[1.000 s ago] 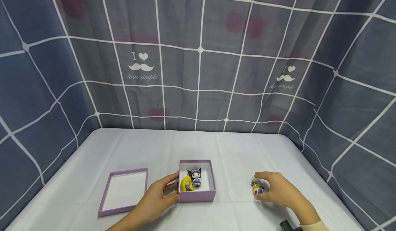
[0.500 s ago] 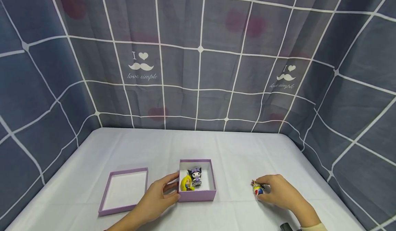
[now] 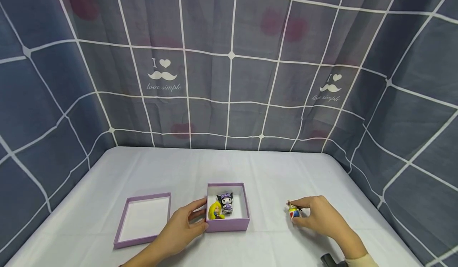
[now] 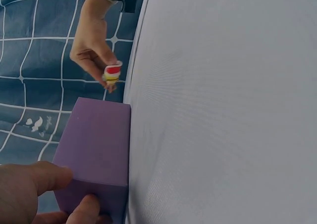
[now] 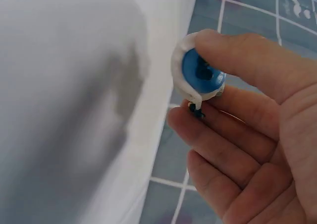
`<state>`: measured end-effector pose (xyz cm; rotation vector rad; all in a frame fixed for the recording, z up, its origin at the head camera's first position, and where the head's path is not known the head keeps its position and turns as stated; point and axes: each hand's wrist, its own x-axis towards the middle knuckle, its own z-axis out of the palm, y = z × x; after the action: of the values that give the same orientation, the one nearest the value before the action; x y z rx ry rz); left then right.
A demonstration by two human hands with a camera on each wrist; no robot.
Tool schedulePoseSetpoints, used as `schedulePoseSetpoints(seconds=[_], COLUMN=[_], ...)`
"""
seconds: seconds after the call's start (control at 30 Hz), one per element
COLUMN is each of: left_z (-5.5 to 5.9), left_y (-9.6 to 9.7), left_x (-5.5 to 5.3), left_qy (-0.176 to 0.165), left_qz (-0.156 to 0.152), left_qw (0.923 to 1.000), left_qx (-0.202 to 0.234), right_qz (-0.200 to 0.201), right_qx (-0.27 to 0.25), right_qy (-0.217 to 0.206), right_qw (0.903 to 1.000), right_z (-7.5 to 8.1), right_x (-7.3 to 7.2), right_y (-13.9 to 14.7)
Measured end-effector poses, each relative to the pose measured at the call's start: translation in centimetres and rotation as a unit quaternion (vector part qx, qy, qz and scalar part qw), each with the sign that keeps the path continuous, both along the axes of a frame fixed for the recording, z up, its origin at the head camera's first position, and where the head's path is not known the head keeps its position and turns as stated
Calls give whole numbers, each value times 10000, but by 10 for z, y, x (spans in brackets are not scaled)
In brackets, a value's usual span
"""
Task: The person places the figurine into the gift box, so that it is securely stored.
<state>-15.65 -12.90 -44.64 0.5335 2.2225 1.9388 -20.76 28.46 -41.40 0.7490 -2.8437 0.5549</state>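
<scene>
A purple box (image 3: 228, 225) with a white inside stands in the middle of the table. In it lie a yellow-haired figurine (image 3: 215, 211) and a black-and-purple figurine (image 3: 226, 202). My left hand (image 3: 180, 229) touches the box's left side, its thumb near the front corner and fingers along the wall. To the right of the box, my right hand (image 3: 323, 219) pinches a small figurine (image 3: 294, 211) in red, yellow, white and blue between thumb and fingers. The right wrist view shows this figurine's round blue and white underside (image 5: 198, 70), held above the table.
The purple-edged box lid (image 3: 143, 220) lies inside up on the white tablecloth (image 3: 272, 175), left of the box. Dark checked curtains (image 3: 207, 76) enclose the table at the back and sides. A dark wrist device (image 3: 328, 260) sits at the right wrist.
My right hand has closed its fingers on the small figurine, raised it off the cloth and shifted it slightly left. The left hand and the box have stayed in place.
</scene>
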Motion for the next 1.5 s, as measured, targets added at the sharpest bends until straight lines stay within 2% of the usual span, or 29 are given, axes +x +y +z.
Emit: schedulePoseSetpoints(seconds=[0.2,0.3,0.47,0.67,0.87,1.03,1.3,1.5], left_z=[0,1,1,1,1,1,0,0], left_y=[0,0,0,-1,0,0,0,0], left_x=[0,0,0,0,-1,-1,-1,-1], left_qy=[86,76,27,49,49,27,29,32], left_qz=[-5,-17,-36,-20,-50,-53,-25,-23], left_qw=[9999,9999,10000,10000,10000,10000,10000,10000], left_qx=[-89,-72,-36,-81,-44,14,7,1], right_qz=[608,913,1222,1446,1453,1551,1625,1527], right_qx=[-293,-403,-481,-540,-520,-384,0,440], right_qy=[570,700,715,533,380,437,447,665], right_qw=[9961,9925,9888,9866,9873,9862,9857,9851], right_z=[16,26,39,49,50,44,37,34], right_x=[-2,-2,-1,-1,-1,-3,-7,-8], right_y=[-20,-33,-55,-80,-100,-116,-135,-143])
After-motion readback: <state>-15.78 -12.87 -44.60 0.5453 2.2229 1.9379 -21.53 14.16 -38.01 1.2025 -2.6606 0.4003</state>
